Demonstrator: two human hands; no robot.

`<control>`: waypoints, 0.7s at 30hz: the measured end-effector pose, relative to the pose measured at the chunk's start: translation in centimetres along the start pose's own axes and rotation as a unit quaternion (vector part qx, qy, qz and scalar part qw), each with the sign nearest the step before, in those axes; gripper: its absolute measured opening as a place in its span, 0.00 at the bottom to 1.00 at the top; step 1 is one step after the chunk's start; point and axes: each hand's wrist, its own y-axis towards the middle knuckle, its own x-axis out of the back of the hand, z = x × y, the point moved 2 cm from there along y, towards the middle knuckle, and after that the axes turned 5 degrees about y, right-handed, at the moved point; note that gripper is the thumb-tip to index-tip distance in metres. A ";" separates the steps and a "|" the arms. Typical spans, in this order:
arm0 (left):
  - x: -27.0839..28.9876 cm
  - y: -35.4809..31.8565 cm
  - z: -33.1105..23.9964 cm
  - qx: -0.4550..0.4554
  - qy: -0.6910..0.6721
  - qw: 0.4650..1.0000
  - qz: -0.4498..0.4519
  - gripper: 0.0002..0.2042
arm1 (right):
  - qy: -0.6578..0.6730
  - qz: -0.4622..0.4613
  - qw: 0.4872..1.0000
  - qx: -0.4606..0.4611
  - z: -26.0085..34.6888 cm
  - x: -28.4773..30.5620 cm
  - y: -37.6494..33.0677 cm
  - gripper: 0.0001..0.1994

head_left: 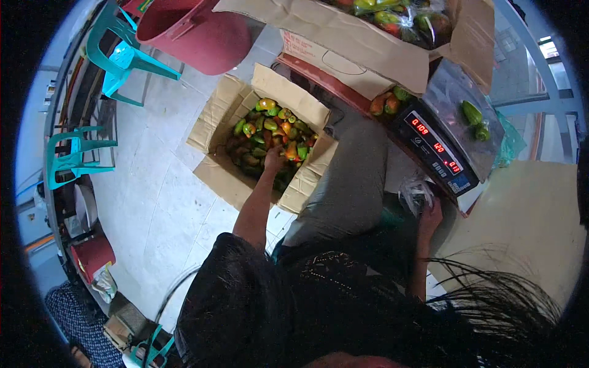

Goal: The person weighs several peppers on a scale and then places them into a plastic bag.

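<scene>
My left hand (274, 160) reaches down into an open cardboard box (205, 132) on the floor, among green, orange and red peppers (268, 126). Its fingers are lost among the peppers, so whether they grip one is unclear. Low on the right, my right hand (431, 211) is closed on a crumpled clear plastic bag (417, 194); what the bag holds, if anything, cannot be made out. Above that hand stands a digital scale (434, 156) with red lit figures. Two or so green peppers (472, 116) lie on its plastic-covered pan.
A larger cardboard box (343, 43) at the top holds bagged peppers (392, 18). Loose peppers (385, 103) sit beside the scale. A red tub (202, 43) and teal plastic chairs (123, 58) stand at the far left. My bent leg (346, 178) lies right of the floor box.
</scene>
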 end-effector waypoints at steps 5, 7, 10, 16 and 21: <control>-2.6 -2.3 -11.4 -0.060 0.398 0.914 0.055 0.29 | -0.027 -0.026 0.999 -0.010 -0.3 0.9 -1.3 0.19; -3.0 -2.5 -11.9 -0.007 0.445 0.895 0.035 0.29 | -0.005 -0.012 1.000 -0.004 -0.5 0.6 -1.0 0.19; -3.4 -1.4 -11.5 0.021 0.518 0.855 0.036 0.26 | -0.067 -0.031 0.997 0.016 -0.9 0.4 -0.8 0.18; -3.4 -2.3 -11.6 -0.029 0.365 0.930 0.017 0.22 | 0.033 0.011 0.999 -0.026 -1.4 0.4 -1.3 0.17; -0.7 0.3 -8.4 -0.052 0.339 0.935 -0.089 0.13 | -0.055 -0.007 0.998 -0.014 0.6 0.6 -1.3 0.15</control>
